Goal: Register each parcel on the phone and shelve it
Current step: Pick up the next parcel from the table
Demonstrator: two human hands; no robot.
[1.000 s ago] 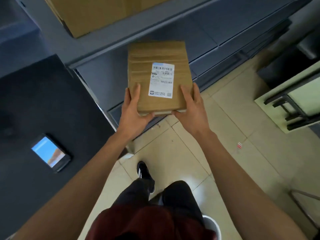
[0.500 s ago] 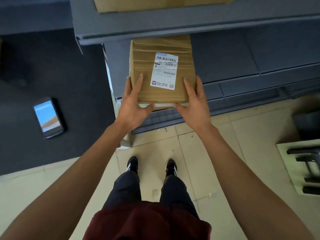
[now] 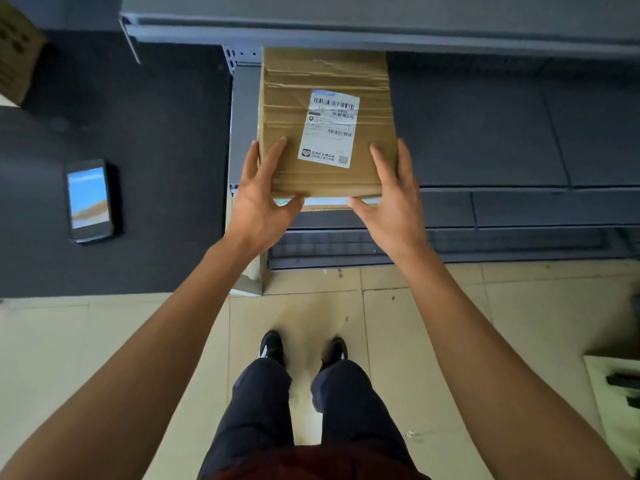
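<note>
A brown taped cardboard parcel (image 3: 294, 109) with a white shipping label (image 3: 330, 128) lies flat at the left end of a grey shelf (image 3: 485, 140), its far end tucked under the shelf board above (image 3: 381, 32). My left hand (image 3: 259, 206) grips its near left corner, fingers on top and thumb at the front edge. My right hand (image 3: 391, 206) grips the near right corner the same way. The phone (image 3: 89, 199) lies on the dark table (image 3: 156, 150) to the left with its screen lit, and neither hand touches it.
More grey shelf boards (image 3: 519, 209) step out below the parcel's shelf. A cardboard box (image 3: 15, 53) sits at the top left corner. A pale piece of furniture (image 3: 616, 393) stands at the lower right on the tiled floor, where my feet are.
Both hands have carried the parcel forward so it sits deeper under the upper shelf board. The view has swung to face the shelves squarely.
</note>
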